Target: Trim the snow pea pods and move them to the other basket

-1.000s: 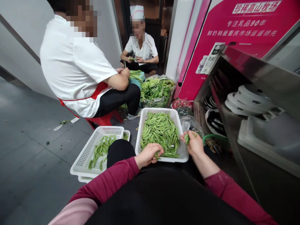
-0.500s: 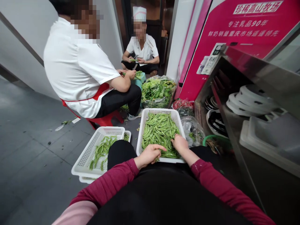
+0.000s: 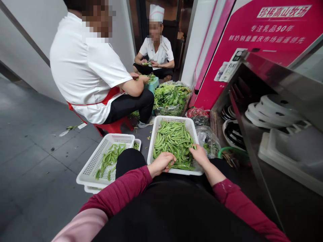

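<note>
A white perforated basket point(image 3: 150, 148) full of green pea pods point(image 3: 174, 139) stands between my knees. My left hand point(image 3: 162, 162) is closed over its near left part, fingers curled round pea pods that show only as a bit of green at the fingertips. Over the right side of the heap, my right hand point(image 3: 199, 154) pinches a pea pod point(image 3: 194, 147) between thumb and fingers. To my left, a second white basket point(image 3: 87, 168) holds a smaller pile of pea pods point(image 3: 111, 158). It rests on another white basket, partly hidden.
Ahead, a person in white point(image 3: 75, 64) sits on a red stool point(image 3: 114, 127); another person point(image 3: 157, 50) squats beyond, both handling greens. A bag of leafy greens point(image 3: 173, 95) stands behind my basket. On the right are a green basket point(image 3: 227, 149) and a metal shelf point(image 3: 267, 151) with plates.
My right hand has lifted slightly off the heap, moving right with a pea pod in its fingertips. My left hand's extended index finger has curled in. The view has shifted a little.
</note>
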A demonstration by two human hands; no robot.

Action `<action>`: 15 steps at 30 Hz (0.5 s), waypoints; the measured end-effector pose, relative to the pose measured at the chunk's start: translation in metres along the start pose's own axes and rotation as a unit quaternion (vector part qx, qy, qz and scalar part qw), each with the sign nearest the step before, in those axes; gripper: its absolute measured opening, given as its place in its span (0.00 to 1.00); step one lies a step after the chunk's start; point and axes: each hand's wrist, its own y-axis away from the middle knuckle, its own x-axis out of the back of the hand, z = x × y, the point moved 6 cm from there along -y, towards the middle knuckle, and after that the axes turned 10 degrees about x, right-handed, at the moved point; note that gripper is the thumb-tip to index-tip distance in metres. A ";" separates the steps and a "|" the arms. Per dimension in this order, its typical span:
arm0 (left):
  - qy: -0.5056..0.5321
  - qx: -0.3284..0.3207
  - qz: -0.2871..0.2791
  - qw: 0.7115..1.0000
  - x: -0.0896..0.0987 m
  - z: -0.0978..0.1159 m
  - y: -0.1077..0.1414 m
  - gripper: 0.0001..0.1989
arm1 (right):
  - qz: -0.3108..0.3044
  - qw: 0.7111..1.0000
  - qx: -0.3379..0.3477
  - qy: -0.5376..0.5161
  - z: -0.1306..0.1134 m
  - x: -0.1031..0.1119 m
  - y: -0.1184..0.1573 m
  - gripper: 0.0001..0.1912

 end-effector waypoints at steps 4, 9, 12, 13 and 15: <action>-0.056 -0.016 0.026 0.998 -0.005 0.008 -0.005 0.08 | -0.035 0.985 -0.011 -0.170 -0.012 -0.001 0.004 0.13; -0.271 -0.118 0.098 0.950 -0.013 0.028 0.000 0.13 | -0.079 0.945 -0.022 -0.317 -0.033 -0.007 0.020 0.16; -0.399 -0.224 0.125 0.880 -0.021 0.041 0.009 0.11 | -0.101 0.902 -0.049 -0.418 -0.042 -0.012 0.030 0.16; -0.430 -0.250 0.123 0.859 -0.025 0.043 0.012 0.10 | -0.104 0.891 -0.057 -0.438 -0.045 -0.014 0.033 0.16; -0.481 -0.288 0.115 0.820 -0.032 0.045 0.018 0.11 | -0.105 0.883 -0.068 -0.452 -0.048 -0.017 0.039 0.15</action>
